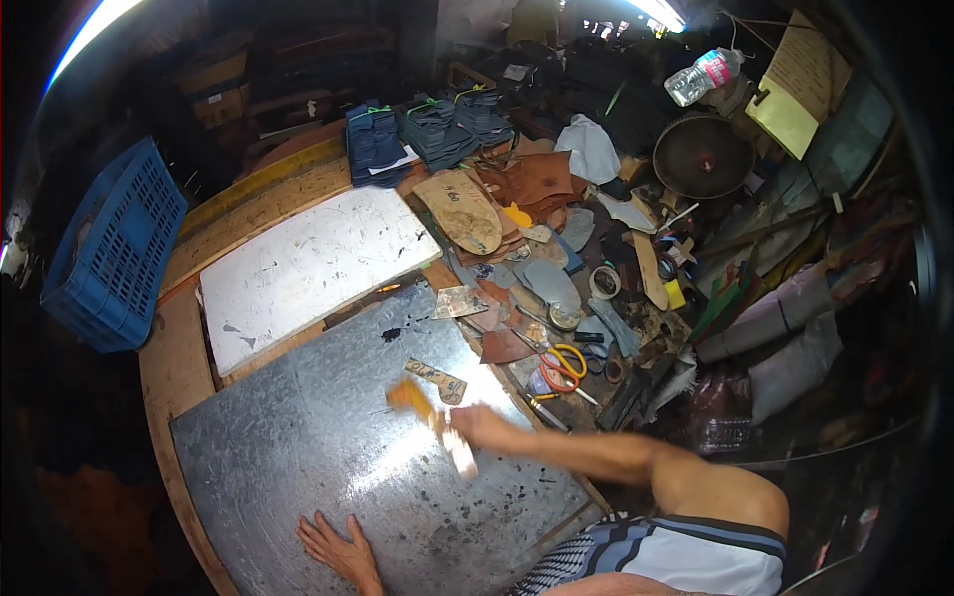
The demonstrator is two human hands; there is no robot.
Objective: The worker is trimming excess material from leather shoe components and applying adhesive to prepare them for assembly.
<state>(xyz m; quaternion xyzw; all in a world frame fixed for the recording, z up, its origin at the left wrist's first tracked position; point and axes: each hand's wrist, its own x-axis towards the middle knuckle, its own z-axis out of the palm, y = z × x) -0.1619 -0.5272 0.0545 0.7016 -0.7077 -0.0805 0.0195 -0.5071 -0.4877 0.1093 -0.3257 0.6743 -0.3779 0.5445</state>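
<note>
**Colours and Patterns on the Bench**

The metal sheet (328,447) is showing mottled grey with black specks. The board (298,268) is appearing white, scratched. The crate (114,248) is showing blue latticework. The scissors (564,366) are displaying orange-and-yellow handles. The shorts (686,556) are showing blue-white stripes.

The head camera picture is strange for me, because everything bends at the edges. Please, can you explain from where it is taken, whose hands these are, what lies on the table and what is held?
A wide camera on a person's head looks down, so straight edges curve near the rim. Both hands belong to that person. The left hand lies flat, fingers spread, on a grey metal sheet that covers the wooden bench. The right hand is blurred by motion and grips a brush with a yellowish end above the sheet. Beside it lies a small tan cut piece. Behind is a white board, to the right scissors with orange and yellow handles among leather scraps, and far left a blue crate.
</note>
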